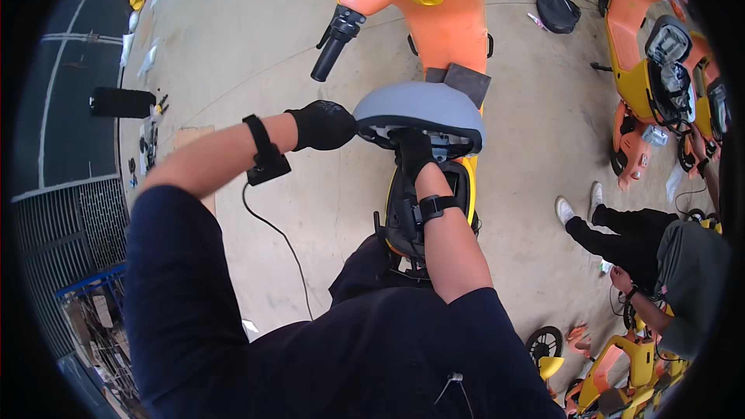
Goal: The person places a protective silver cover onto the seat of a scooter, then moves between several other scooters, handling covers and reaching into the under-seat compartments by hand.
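Note:
A grey scooter seat [423,101] with a black rim is tipped up over an orange and yellow scooter [446,31], so that its underside faces me. My left hand [322,125], in a black glove, is closed at the seat's left end; its fingertips are turned away and what they hold is hidden. My right hand [413,154], also gloved, reaches up to the seat's underside near metal fittings. Its fingers are curled there, and the rim's shadow hides what is in them. Below that hand lies the black open storage compartment [411,217].
The handlebar grip [332,50] juts out ahead on the left. A cable [287,237] hangs from my left wrist strap. At right, a person [683,264] sits among several other scooters [636,54]. A black bag [557,9] lies on the floor.

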`<move>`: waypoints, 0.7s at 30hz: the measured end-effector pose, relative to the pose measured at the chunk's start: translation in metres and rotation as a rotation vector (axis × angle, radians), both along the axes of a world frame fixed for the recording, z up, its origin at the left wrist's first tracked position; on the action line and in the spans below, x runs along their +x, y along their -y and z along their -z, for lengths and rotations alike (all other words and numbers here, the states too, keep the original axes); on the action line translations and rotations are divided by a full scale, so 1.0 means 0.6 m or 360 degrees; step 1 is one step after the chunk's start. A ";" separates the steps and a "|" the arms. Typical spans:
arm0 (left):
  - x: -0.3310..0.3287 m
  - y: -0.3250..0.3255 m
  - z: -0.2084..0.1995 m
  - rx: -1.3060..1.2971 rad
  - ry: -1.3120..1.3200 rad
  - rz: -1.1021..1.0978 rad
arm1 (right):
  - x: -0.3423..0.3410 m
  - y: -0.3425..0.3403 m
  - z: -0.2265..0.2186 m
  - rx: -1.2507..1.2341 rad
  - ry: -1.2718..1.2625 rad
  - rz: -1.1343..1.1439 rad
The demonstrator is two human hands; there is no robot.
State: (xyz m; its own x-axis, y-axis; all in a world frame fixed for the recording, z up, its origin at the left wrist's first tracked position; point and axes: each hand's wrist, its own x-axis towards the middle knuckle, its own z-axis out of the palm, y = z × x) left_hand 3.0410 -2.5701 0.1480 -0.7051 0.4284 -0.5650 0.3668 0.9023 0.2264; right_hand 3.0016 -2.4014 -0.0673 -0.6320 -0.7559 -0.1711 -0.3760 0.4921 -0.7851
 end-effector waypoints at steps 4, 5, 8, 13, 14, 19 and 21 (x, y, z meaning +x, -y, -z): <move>0.015 -0.068 -0.099 -0.0097 0.0081 -0.0915 | -0.035 0.018 -0.118 0.0305 -0.0183 -0.0138; 0.008 -0.071 -0.088 0.0225 -0.0291 -0.0916 | -0.030 0.019 -0.076 0.0182 -0.0027 -0.0023; -0.043 -0.089 -0.046 -0.0061 -0.0830 -0.0723 | -0.019 0.030 -0.018 -0.0378 0.0571 0.0331; -0.107 -0.093 0.003 -0.0586 -0.0324 -0.0020 | -0.032 0.027 -0.091 0.0210 -0.0220 -0.0051; -0.130 -0.097 -0.003 -0.0589 -0.0330 0.0030 | -0.035 0.022 -0.043 0.0148 0.0085 0.0032; -0.131 -0.034 -0.005 0.0014 -0.0063 0.0644 | -0.028 0.029 -0.143 0.0554 -0.0147 -0.0421; -0.111 -0.051 -0.006 0.0249 -0.0007 0.0476 | -0.009 0.010 -0.127 0.0410 -0.0431 -0.0331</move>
